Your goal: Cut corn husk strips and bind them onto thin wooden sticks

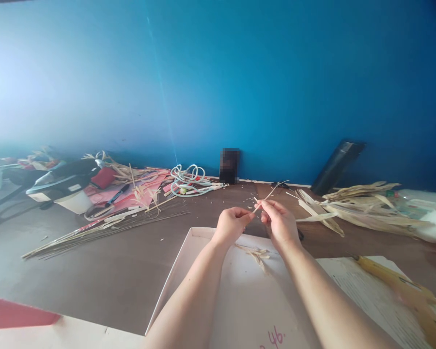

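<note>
Both my hands are raised in front of me above the far edge of a white box lid (181,264). Between them runs a thin straw-coloured strip (271,189), its free end pointing up to the right. My left hand (235,224) pinches the lower end between thumb and finger. Close beside it, my right hand (278,220) grips the strip higher up with its fingertips. Some dry husk pieces (257,254) lie on the lid below my hands. Whether the strip is one piece or two, I cannot tell.
Left stand wires (119,232), pink paper (118,194) and a coiled pale cable (189,179). A dark phone-like object (229,166) leans on the blue wall. Dried husks (370,211), a black cylinder (336,167) and a yellow tool (396,281) on printed paper are at right.
</note>
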Tool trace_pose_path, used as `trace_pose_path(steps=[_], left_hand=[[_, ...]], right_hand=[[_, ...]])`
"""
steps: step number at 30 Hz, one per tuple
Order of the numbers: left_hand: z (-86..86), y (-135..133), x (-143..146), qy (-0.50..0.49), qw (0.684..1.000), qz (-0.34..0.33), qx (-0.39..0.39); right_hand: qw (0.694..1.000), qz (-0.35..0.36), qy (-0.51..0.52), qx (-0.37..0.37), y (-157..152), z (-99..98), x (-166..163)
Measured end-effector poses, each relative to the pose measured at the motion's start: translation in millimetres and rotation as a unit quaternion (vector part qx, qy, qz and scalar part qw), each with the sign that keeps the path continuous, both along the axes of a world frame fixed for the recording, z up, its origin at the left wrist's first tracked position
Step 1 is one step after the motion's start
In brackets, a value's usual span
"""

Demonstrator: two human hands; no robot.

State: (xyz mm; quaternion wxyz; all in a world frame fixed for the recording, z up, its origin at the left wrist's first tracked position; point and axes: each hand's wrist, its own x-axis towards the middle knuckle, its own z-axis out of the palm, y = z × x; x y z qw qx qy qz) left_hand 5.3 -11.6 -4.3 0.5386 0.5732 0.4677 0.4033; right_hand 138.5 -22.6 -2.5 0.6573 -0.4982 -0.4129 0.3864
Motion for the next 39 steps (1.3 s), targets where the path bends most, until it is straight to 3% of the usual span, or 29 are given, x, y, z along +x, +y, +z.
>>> trace_pose_path(steps=[5, 14, 20, 25, 28, 30, 33, 39], left_hand=[[3.2, 1, -3, -0.084, 0.995, -0.024, -0.056], [2.4, 1, -3, -0.051, 0.997, -0.014, -0.058], [-2.5, 3, -3, 0.029, 0.999, 0.014, 0.001], [-1.6, 3, -6, 0.105, 0.992, 0.048, 0.056], [-3.3, 1, -5, 0.216, 0.958, 0.102, 0.157], [-7.1, 0, -4, 0.301, 0.925, 0.101, 0.210], [-13.3, -2, -1, 0.383, 0.901, 0.053, 0.198], [-9.6, -3, -1, 0.409, 0.905, 0.024, 0.116]], right_hand=[[0.999, 0.002, 0.033, -0.017, 2, -1.8, 2], [1.000, -0.001, -0.002, -0.023, 4, -5.1, 2], [1.000, 0.011, 0.009, -0.023, 3, -3.2, 1], [0.994, -0.040, -0.098, -0.036, -2, 4.1, 1], [0.989, -0.062, -0.132, -0.037, -3, 6.3, 1], [0.989, -0.070, -0.130, -0.035, -3, 5.8, 2], [0.990, -0.070, -0.121, -0.033, -1, 4.0, 3], [0.988, -0.067, -0.133, -0.027, 0, 0.6, 5]])
